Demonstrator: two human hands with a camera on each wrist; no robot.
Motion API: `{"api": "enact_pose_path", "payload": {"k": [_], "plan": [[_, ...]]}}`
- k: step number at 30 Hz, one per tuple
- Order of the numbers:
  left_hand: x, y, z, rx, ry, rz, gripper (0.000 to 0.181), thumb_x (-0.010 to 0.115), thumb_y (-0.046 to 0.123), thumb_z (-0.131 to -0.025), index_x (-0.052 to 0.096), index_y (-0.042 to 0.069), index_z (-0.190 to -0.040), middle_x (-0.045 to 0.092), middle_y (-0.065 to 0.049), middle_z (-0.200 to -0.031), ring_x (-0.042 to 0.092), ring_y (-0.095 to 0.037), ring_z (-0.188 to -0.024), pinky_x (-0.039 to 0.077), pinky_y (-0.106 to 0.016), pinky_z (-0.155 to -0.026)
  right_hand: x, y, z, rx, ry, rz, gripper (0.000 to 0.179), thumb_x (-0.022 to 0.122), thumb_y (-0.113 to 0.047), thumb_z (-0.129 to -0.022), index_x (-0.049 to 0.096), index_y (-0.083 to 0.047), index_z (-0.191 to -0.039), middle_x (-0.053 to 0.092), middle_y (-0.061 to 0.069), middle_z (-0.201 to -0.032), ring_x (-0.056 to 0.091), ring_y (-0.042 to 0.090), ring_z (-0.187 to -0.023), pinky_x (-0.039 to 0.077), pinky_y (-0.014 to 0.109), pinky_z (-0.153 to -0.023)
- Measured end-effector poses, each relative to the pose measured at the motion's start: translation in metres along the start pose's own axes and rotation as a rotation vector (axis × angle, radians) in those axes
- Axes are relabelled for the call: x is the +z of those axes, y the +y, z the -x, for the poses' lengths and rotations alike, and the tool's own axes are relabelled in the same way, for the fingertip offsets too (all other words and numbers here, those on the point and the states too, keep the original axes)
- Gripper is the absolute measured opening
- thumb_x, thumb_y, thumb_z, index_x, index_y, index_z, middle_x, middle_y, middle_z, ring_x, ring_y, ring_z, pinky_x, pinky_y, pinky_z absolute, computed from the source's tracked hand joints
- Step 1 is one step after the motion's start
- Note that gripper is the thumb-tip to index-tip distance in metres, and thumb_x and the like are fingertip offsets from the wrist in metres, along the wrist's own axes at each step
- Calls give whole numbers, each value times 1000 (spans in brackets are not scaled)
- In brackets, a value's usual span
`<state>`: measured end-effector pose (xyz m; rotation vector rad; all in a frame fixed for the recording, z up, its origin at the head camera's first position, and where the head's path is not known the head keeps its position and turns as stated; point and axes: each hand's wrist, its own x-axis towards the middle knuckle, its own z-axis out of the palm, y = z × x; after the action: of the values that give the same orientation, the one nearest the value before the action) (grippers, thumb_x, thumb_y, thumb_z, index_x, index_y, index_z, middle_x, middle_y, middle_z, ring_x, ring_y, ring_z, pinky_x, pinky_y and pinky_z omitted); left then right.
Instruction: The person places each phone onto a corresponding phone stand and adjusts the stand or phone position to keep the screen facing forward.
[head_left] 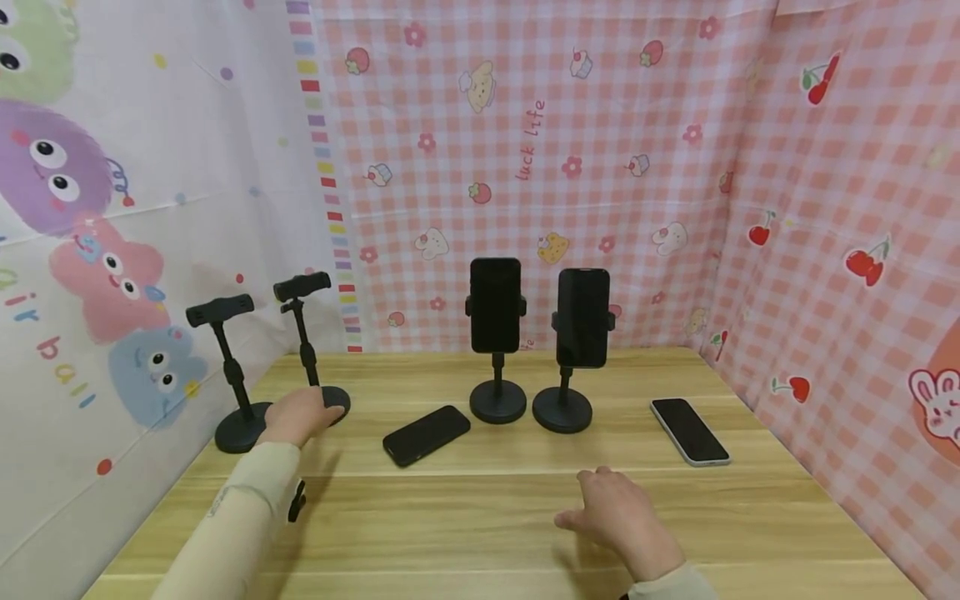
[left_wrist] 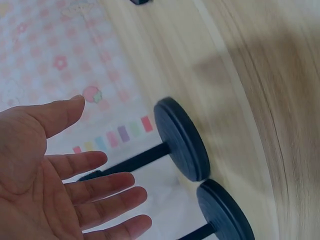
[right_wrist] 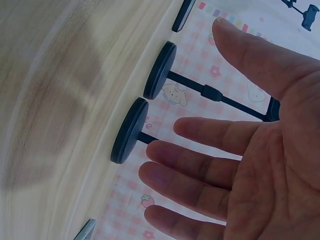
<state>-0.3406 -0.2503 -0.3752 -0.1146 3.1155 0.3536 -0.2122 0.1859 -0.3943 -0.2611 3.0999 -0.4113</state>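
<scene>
My left hand (head_left: pixel 300 414) hovers in front of two phone stands with nothing in their clamps. One is the far-left stand (head_left: pixel 234 379); the other stand (head_left: pixel 307 346) is partly hidden behind the hand. In the left wrist view the left fingers (left_wrist: pixel 115 187) are extended, holding nothing, with a round stand base (left_wrist: pixel 182 140) beyond them. My right hand (head_left: pixel 618 517) is above the table's front right part, fingers spread and holding nothing. Ahead of it are two stands carrying upright phones, a left phone (head_left: pixel 495 305) and a right phone (head_left: pixel 583 318).
A black phone (head_left: pixel 427 435) lies flat on the wooden table (head_left: pixel 450 525) between the stand pairs. Another phone (head_left: pixel 690 431), with a pale edge, lies at the right. Printed cloths (head_left: pixel 420 100) hang behind and along both sides of the table.
</scene>
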Motion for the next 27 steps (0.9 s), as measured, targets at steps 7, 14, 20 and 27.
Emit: {"api": "enact_pose_path", "payload": {"k": [7,14,20,27], "plan": [[-11,-10,-8,-23,-8,18,55,58,42,-98,61,-10,-117,62,-31,-114,62,-47,-98,50,-59,-78,0,-2,0,-3,-6,2,67,83,-45,-76,66,5,-117,64,25,-112,61,42,-102,48,57,-87],[-25,-10,-16,-9,35,4,53,58,40,-98,64,-11,-112,65,-29,-106,64,-44,-92,51,-55,-73,1,-1,1,-3,-16,-11,66,83,-44,-77,65,5,-117,64,25,-113,60,43,-104,47,57,-89],[-33,-11,-24,-20,82,36,45,58,36,-97,66,-9,-100,64,-28,-99,63,-40,-86,51,-52,-69,2,-1,1,-2,-10,-11,65,83,-44,-77,66,4,-117,64,24,-112,61,42,-103,47,57,-89],[-36,-11,-33,-49,137,89,43,54,34,-100,65,-7,-93,65,-23,-89,63,-35,-78,50,-46,-62,1,-1,1,-11,-9,-4,65,83,-44,-77,66,5,-116,64,23,-111,61,41,-103,47,56,-88]]}}
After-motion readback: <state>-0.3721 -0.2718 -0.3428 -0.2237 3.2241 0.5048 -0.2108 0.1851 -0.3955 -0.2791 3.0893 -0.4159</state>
